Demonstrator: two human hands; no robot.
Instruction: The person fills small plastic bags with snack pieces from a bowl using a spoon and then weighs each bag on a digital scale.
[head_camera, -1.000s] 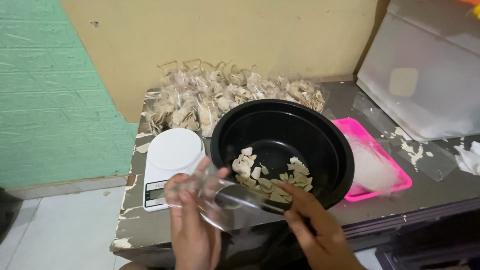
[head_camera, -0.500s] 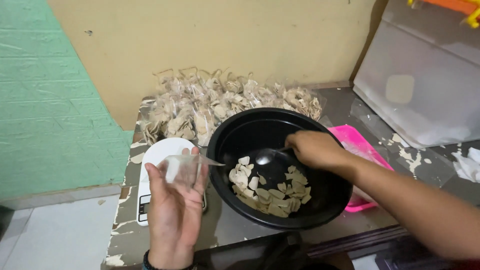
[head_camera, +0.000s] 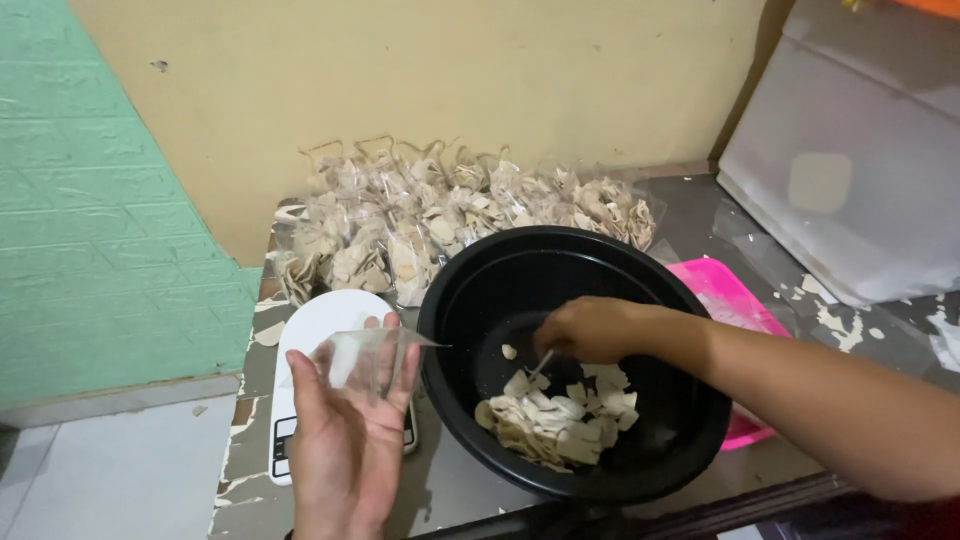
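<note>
My left hand (head_camera: 345, 440) holds a small clear plastic bag (head_camera: 365, 355) open above a white kitchen scale (head_camera: 310, 335), just left of a big black bowl (head_camera: 560, 300). My right hand (head_camera: 590, 328) is down inside the bowl, gripping a thin-handled scoop (head_camera: 540, 365) whose end is in a heap of pale chips (head_camera: 555, 420) at the bowl's near side.
Several filled clear bags of chips (head_camera: 450, 215) are piled against the yellow wall behind the bowl. A pink tray (head_camera: 735, 300) lies to the bowl's right, a large clear container (head_camera: 850, 170) beyond it. The worn table (head_camera: 455, 485) ends at the left, above a tiled floor.
My right hand left the bag, reached into the bowl and now digs into the chips. My left hand has lifted the bag beside the bowl, over the scale.
</note>
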